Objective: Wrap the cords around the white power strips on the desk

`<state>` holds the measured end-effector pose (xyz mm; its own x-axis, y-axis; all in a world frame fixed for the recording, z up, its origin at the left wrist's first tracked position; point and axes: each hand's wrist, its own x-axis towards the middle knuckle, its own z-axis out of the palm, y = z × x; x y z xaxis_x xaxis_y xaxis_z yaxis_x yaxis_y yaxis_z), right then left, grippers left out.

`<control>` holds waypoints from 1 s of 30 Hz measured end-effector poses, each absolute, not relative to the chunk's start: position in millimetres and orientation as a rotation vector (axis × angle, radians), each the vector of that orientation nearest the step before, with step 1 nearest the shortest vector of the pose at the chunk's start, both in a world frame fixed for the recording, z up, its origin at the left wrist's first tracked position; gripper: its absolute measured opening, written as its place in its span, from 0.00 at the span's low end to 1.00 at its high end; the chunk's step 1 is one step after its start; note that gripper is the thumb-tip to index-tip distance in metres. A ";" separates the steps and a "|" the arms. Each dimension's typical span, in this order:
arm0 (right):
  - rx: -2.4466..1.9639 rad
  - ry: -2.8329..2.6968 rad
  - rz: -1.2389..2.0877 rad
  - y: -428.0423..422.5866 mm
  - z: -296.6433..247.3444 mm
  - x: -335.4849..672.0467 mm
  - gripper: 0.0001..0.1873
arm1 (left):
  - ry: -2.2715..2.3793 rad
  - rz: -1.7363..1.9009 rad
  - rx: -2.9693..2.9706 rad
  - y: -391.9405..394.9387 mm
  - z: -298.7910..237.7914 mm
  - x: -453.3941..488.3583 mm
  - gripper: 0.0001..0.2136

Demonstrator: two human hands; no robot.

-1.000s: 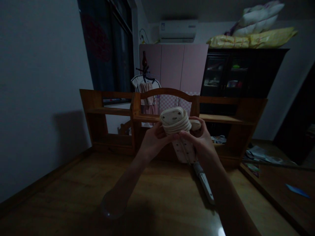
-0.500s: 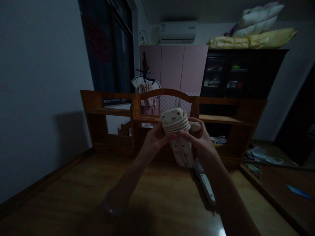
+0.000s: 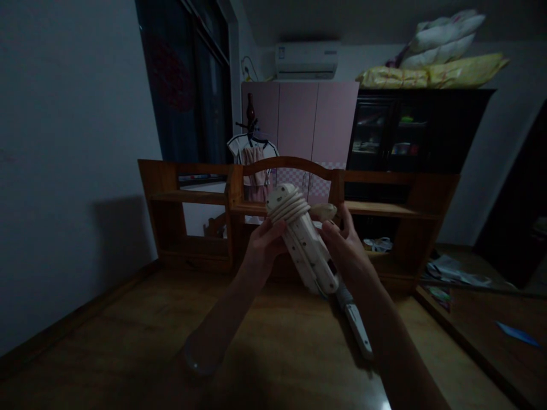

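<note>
A white power strip (image 3: 308, 250) hangs tilted in front of me, its lower end pointing down to the right. Its white cord (image 3: 291, 206) is wound several times around the upper end. My left hand (image 3: 265, 246) is closed on the strip's left side, just below the windings; some fingers are hidden behind it. The cord's plug (image 3: 323, 212) sticks out to the right of the windings. Close beside the plug is my right hand (image 3: 348, 245), thumb and forefinger apart; its other fingers are partly hidden.
Another white power strip (image 3: 358, 327) lies on the wooden surface (image 3: 273, 353) below my right forearm. A wooden shelf unit (image 3: 192, 259) spans the far side. A raised wooden edge (image 3: 470, 353) runs along the right, with a blue flat item (image 3: 518, 333) beyond it.
The power strip has tilted, its top leaning left and its lower end swinging right. My right thumb has come off the cord windings, and the hand has shifted right, beside the plug.
</note>
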<state>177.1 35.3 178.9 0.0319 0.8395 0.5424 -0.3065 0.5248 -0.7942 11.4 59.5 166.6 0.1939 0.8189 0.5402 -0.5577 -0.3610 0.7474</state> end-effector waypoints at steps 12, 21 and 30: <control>-0.776 -1.430 0.957 37.2 171.2 179.9 0.23 | 0.328 1.605 1.535 53.6 164.4 19.1 0.22; -0.652 -1.297 1.020 28.1 174.5 170.9 0.21 | 0.331 1.506 1.562 57.5 166.5 12.7 0.22; -0.635 -1.227 1.085 42.2 166.3 171.7 0.22 | 0.395 1.471 1.570 60.9 164.5 11.6 0.24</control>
